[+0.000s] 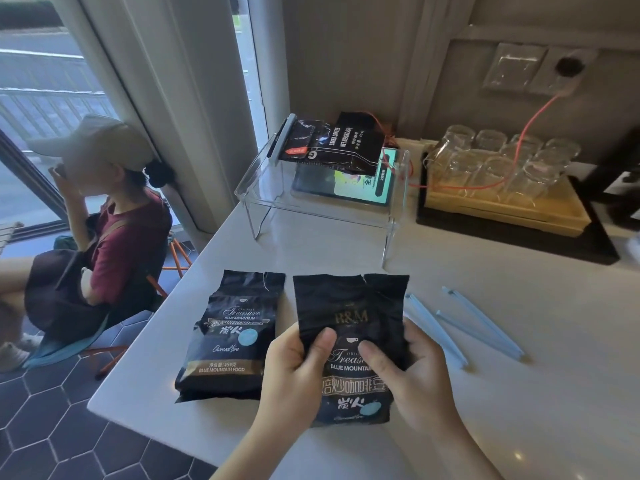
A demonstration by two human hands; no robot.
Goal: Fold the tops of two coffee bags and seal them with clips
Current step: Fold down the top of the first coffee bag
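Observation:
Two black coffee bags lie on the white counter (519, 393). The left bag (230, 336) rests flat and untouched, its torn top open. I hold the right bag (349, 306) with both hands, its open top unfolded and pointing away from me. My left hand (294, 372) grips its left edge, thumb on the front. My right hand (412, 372) grips its right edge, thumb across the label. Light blue sealing clips lie to the right: one (434, 329) close to the bag, and another (483, 323) lying open in a V.
A clear acrylic riser (311, 209) stands behind the bags, carrying another black bag (341, 143) with a lit tablet (360, 183) beneath. A wooden tray of upturned glasses (502, 168) sits at back right. A person in a cap (93, 209) sits left of the counter.

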